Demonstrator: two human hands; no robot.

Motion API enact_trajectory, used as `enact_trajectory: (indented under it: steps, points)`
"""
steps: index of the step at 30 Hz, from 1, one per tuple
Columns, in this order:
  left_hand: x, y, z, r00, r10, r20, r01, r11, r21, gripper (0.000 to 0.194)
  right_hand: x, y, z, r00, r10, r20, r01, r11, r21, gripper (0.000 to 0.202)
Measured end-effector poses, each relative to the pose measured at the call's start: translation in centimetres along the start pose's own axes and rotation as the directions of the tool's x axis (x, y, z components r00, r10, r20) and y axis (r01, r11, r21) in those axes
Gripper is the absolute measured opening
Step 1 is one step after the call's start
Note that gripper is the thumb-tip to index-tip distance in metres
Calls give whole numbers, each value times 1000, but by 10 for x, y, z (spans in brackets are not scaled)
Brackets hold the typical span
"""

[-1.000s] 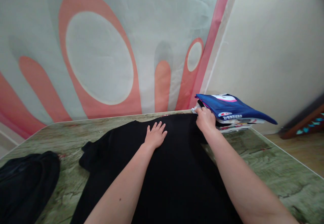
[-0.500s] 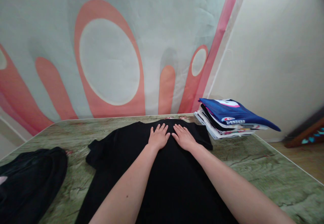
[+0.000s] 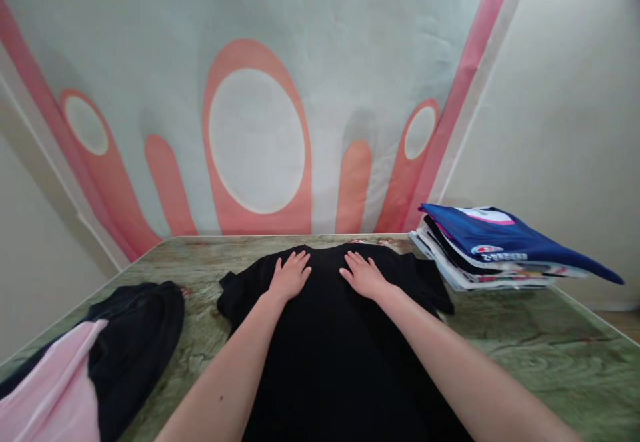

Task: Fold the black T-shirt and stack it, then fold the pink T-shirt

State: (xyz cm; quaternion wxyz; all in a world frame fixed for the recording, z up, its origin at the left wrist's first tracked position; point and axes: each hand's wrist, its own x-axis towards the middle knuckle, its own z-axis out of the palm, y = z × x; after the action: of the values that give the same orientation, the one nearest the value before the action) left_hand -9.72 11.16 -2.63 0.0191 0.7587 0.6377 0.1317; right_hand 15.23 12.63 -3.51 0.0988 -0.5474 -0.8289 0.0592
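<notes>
A wood-patterned table fills the lower part of my view, and I read the work across it from the near edge outward. Closest to me, the body of a black T-shirt runs down the middle and out of the bottom of the picture, so I cannot check its hem. To the left lies a loose heap, a pink cloth over a black cloth, apart from the shirt and unfolded.

Further up, both hands rest on the shirt's upper part, one on each side of the collar. The left hand is flat with its fingers loosely spread, and the right hand matches it; I see neither one gripping anything. The shirt is laid out broad and fairly smooth between them, so I judge the spreading nearly done. The sleeve on the left looks more rumpled than the rest, which I count as left to tidy, and I find no fold made in the body so far.

Beyond the right hand, a neat stack with a blue printed item on top sits just beside the other sleeve; whether they touch I cannot tell. Farthest off hangs a pale backdrop with coral shapes
</notes>
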Motion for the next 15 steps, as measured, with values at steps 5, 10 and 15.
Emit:
enact_trajectory:
  steps: [5, 10, 15]
  points:
    - [0, -56, -42, 957, -231, -175, 228, 973, -33, 38, -3, 9, 22, 996, -30, -79, 33, 999, 37, 53]
    - [-14, -104, -63, 886, -463, -29, 464, 886, 24, 42, -3, 16, 19, 993, -63, -102, 71, 994, 78, 49]
    - [-20, -110, -54, 879, -472, 70, 470, 882, 42, 31, -3, 15, 18, 991, -66, -120, 76, 993, 86, 47]
